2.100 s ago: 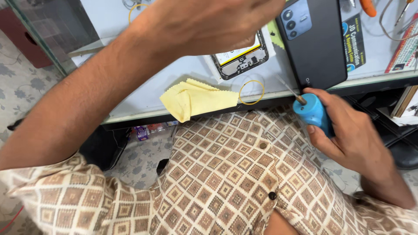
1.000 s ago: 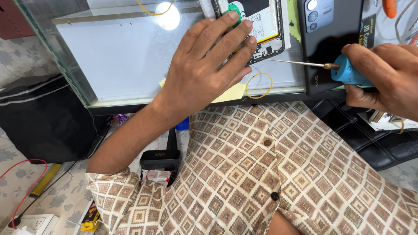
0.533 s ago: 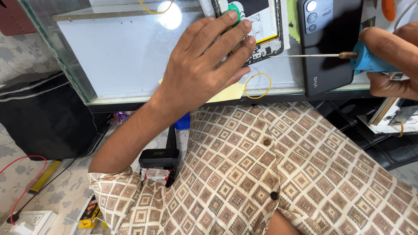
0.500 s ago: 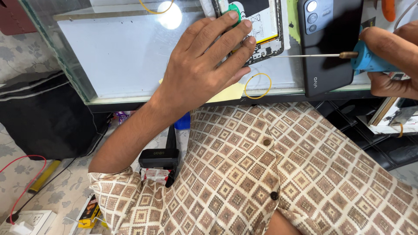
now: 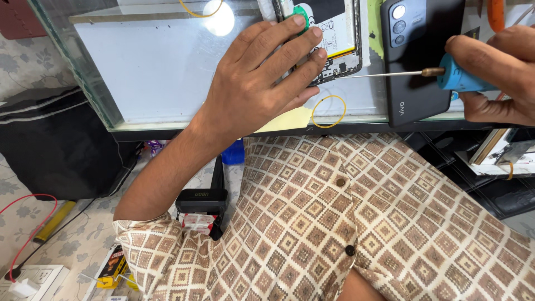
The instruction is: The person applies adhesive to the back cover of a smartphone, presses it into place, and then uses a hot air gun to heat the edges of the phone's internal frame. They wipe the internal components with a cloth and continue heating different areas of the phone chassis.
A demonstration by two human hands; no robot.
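My left hand (image 5: 262, 72) lies flat, fingers spread, on an opened phone (image 5: 334, 39) whose battery and circuit board show, pressing it to the white glass counter (image 5: 156, 72). My right hand (image 5: 493, 75) grips the blue handle of a thin screwdriver (image 5: 412, 73). Its metal shaft points left, and the tip sits at the opened phone's lower right edge. The shaft crosses over a black phone back cover (image 5: 421, 61) with its camera block, lying beside the opened phone.
A yellow cloth (image 5: 287, 120) and a yellow rubber band (image 5: 329, 111) lie at the counter's near edge. Below are a black bag (image 5: 61, 150), a black box (image 5: 202, 200), red wire (image 5: 22, 234), a white power strip (image 5: 33, 278) and shelves (image 5: 490, 167) at right.
My left hand came down from mid-air onto the opened phone. My right hand rose from the counter's edge and brought the screwdriver tip to the phone's side.
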